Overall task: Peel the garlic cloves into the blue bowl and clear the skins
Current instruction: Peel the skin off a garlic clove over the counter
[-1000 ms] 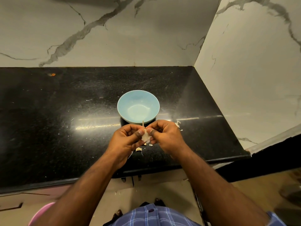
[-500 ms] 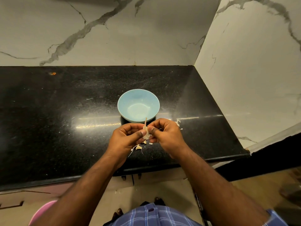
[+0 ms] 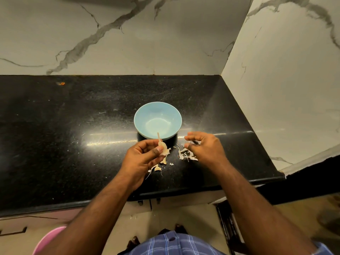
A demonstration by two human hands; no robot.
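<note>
Mid-peel here: left hand pinched the clove just in front of the empty bowl. Right hand hovered loosely curled over the skins, holding nothing I could see. Next it probably needed the last skin stripped, then a drop in the bowl.

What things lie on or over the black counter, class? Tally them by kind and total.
Blue bowl: 1
Garlic clove, held in the left hand: 1
Patches of loose skins: 2
Hands, counting the right hand: 2
Total: 6
</note>
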